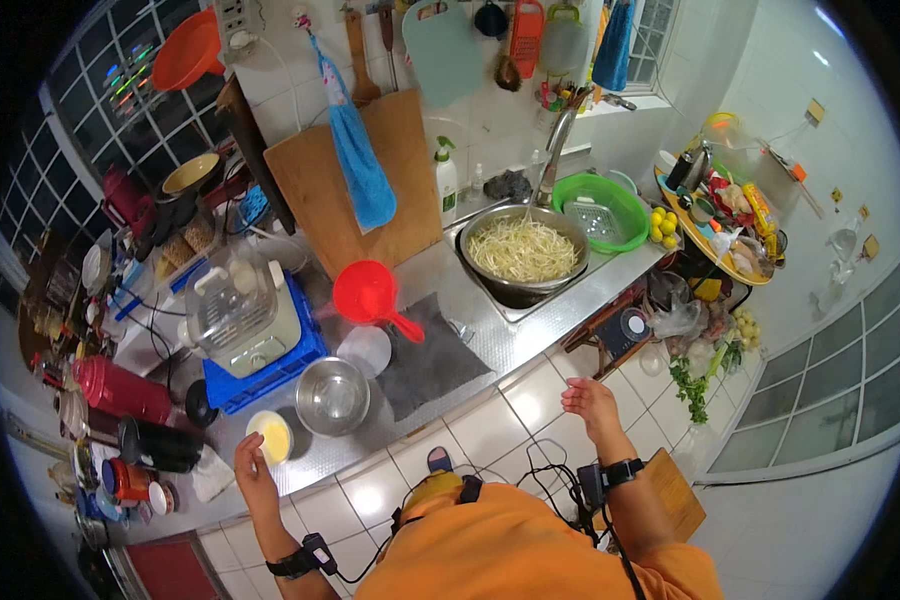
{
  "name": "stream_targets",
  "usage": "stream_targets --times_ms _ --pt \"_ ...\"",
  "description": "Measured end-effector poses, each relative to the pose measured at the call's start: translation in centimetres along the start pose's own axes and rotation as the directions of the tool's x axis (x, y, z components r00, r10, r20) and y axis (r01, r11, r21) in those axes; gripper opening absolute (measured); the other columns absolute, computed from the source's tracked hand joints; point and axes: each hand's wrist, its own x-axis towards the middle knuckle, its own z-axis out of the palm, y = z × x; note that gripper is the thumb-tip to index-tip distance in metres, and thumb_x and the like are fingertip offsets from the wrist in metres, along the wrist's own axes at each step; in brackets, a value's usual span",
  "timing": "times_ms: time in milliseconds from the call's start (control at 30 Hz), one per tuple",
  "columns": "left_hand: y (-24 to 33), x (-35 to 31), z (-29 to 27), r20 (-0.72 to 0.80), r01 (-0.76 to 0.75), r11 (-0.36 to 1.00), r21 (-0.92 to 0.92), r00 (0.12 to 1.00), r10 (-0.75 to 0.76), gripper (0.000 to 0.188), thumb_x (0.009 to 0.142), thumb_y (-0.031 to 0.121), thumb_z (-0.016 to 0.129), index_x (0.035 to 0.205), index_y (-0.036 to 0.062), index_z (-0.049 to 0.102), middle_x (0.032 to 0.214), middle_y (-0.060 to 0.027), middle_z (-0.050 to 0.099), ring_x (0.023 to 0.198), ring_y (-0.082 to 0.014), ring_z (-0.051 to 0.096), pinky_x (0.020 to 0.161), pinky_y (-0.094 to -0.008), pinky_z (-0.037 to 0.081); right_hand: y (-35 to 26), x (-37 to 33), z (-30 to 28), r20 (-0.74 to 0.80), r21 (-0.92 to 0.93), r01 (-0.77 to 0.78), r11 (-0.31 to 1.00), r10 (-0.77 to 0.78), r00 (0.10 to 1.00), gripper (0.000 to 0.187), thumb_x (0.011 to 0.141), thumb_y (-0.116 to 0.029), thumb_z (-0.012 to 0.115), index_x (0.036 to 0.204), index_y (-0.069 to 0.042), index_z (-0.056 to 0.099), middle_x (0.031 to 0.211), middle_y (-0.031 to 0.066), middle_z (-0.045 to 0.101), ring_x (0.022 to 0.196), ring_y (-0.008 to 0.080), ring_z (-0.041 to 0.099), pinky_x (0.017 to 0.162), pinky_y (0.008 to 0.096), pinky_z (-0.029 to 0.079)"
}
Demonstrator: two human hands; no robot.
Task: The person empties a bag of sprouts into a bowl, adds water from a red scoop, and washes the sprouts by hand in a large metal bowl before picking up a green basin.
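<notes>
My left hand [253, 464] is at the counter's near edge, its fingers stretched out beside a small white bowl [273, 437] of something yellow. Whether the fingertips touch the rim I cannot tell. My right hand [590, 406] hangs in the air above the tiled floor, fingers loosely apart, with nothing in it. Just right of the white bowl stands a steel bowl [333, 397] that looks bare inside. Behind it are a translucent white round container [366, 352] and a red ladle-like scoop [374, 300] with its handle toward the grey cloth [425, 360].
Bean sprouts [528, 250] fill a large steel basin [475, 268] in the sink, beside a green basin [630, 225]. A lidded appliance [245, 310] stands on a blue tray [305, 335]. Jars and a red thermos-like container [120, 388] crowd the left; a laden round table [675, 195] stands right.
</notes>
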Motion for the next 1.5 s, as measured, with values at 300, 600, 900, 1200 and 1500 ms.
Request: stream_targets --times_ms 300,600,900,1200,1500 --pt "3.7 7.8 9.4 0.270 0.208 0.930 -0.304 0.955 -0.126 0.021 0.088 0.007 0.049 0.107 0.0007 0.055 0.104 -0.0081 0.059 0.098 -0.0160 0.054 0.087 -0.0271 0.040 -5.4 4.5 -4.6 -0.048 -0.758 0.242 0.605 -0.421 0.906 0.025 0.083 -0.017 0.053 0.103 -0.001 0.057 0.100 0.0103 0.058 0.082 0.0209 0.059 0.066 0.0290 0.048" --pt "9.0 11.0 15.2 0.463 0.298 0.902 -0.314 0.877 -0.129 0.022 0.089 0.014 0.051 0.106 0.0008 0.055 0.099 -0.0065 0.060 0.093 -0.0132 0.054 0.084 -0.0265 0.041 -12.9 17.5 -5.8 0.134 -0.909 0.323 0.265 -0.546 0.827 0.052 0.077 -0.011 0.058 0.125 -0.002 0.042 0.123 0.0200 0.047 0.111 0.0310 0.049 0.092 0.0350 0.040" --pt "14.3 9.9 24.6 0.425 0.372 0.907 -0.196 0.866 -0.263 0.023 0.089 0.007 0.049 0.109 -0.0021 0.051 0.096 -0.0076 0.060 0.093 -0.0156 0.057 0.083 -0.0267 0.043 -21.4 39.0 -3.0 0.222 -0.278 0.227 0.933 -0.167 0.960 0.030 0.088 -0.025 0.044 0.109 -0.007 0.055 0.111 0.0064 0.057 0.105 0.0183 0.050 0.088 0.0332 0.037" --pt "21.8 7.0 30.7 0.450 0.680 0.729 -0.078 0.677 -0.583 0.031 0.089 0.005 0.048 0.119 -0.0025 0.044 0.104 -0.0089 0.058 0.100 -0.0144 0.054 0.088 -0.0265 0.041 -20.6 50.9 3.0 0.516 -0.404 0.010 0.915 0.218 0.828 0.039 0.087 -0.028 0.039 0.114 -0.003 0.054 0.120 0.0091 0.053 0.113 0.0204 0.045 0.099 0.0332 0.028" --pt "23.1 7.3 36.1 0.517 0.594 0.784 0.183 0.620 -0.591 0.031 0.090 0.011 0.051 0.116 -0.0029 0.047 0.103 -0.0078 0.059 0.096 -0.0138 0.054 0.085 -0.0249 0.041 -21.8 54.8 2.9 0.561 -0.222 0.096 0.970 0.047 0.827 0.026 0.084 -0.008 0.046 0.106 0.002 0.055 0.107 0.0094 0.058 0.098 0.0195 0.053 0.092 0.0296 0.037"
